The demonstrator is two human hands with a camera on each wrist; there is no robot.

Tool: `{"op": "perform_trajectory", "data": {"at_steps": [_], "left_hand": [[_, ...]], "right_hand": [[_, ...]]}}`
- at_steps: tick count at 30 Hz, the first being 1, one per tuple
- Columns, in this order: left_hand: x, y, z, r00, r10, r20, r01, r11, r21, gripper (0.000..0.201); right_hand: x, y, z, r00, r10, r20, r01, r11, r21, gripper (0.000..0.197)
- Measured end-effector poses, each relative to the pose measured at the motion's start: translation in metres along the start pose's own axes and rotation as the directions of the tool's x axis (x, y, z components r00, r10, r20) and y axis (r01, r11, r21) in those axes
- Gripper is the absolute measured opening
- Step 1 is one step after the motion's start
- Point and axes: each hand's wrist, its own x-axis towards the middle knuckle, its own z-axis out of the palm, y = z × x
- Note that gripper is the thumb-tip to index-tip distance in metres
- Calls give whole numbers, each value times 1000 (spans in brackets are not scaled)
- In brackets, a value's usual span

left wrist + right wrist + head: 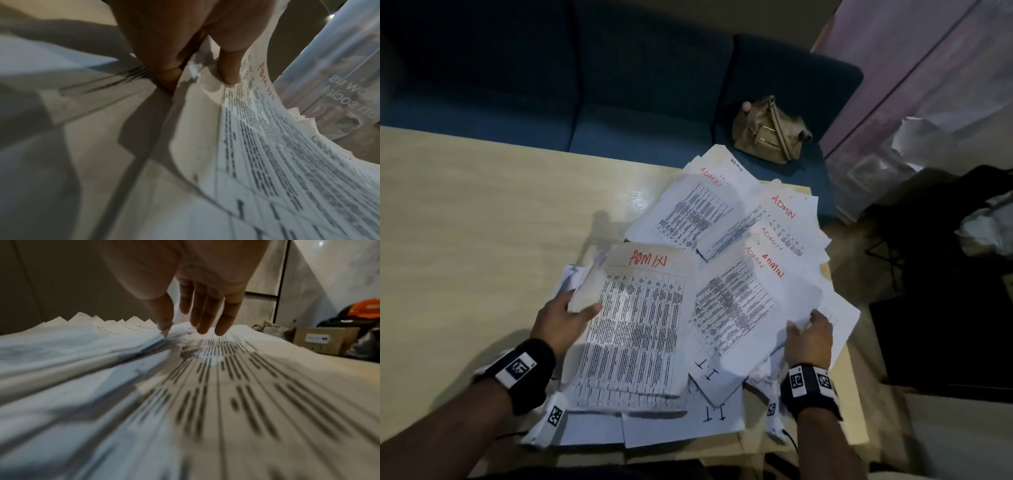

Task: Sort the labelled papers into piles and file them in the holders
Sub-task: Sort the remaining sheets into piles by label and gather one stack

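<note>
We see one bag [770, 132] on the sofa [619, 113] past the papers [722, 274], left hand [565, 318] pinching one sheet [640, 329], right hand [810, 337] fingers straight, loosely together

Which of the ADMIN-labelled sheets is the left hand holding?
The near-left ADMIN sheet, its red label upright to the camera; the left hand grips its left edge. Other ADMIN sheets lie farther right, untouched.

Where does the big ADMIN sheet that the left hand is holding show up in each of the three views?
Head: ADMIN sheet lies left of centre on the paper pile, left hand gripping its left edge.
Left wrist: it curves up on the right side, pinched at the top.
Right wrist: cannot tell it apart among the blurred sheets.
Shared landmark: the red ADMIN lettering.
</note>
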Motion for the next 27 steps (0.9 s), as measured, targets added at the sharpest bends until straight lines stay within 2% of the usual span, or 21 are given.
{"op": "perform_trajectory", "data": {"at_steps": [2, 5, 8, 10, 13, 15, 20, 24, 27], "left_hand": [[-1, 2, 1, 999, 35, -17, -34, 999, 19, 58], [-1, 4, 1, 998, 48, -36, -47, 998, 42, 53], [2, 0, -1, 995, 75, -66, -68, 993, 100, 53], [1, -3, 0, 995, 75, -67, -66, 989, 134, 47], [0, -4, 1, 997, 47, -65, -38, 990, 135, 39], [0, -5, 1, 998, 23, -56, -15, 992, 127, 41], [-6, 2, 0, 999, 51, -10, -51, 997, 53, 42], [-4, 5, -3, 995, 98, -9, -97, 992, 82, 48], [-2, 2, -10, 997, -7, -78, 4, 1000, -27, 35]], "right_hand": [[9, -12, -2, 998, -40, 44, 40, 999, -2, 70], [18, -38, 0, 995, -15, 103, 9, 998, 61, 81], [16, -59, 5, 992, -90, 90, 94, 995, -41, 81], [3, -70, 12, 984, -112, 135, 110, 994, 25, 82], [-24, -75, 24, 976, -76, 205, 42, 986, 162, 77], [-39, -74, 28, 972, -56, 226, 5, 975, 222, 69], [-35, -91, 1, 995, -48, 82, 22, 956, 291, 56], [-23, -117, -55, 983, -155, -101, 177, 946, 270, 53], [-21, -137, -98, 955, -220, -200, 281, 885, 371, 38]]}}
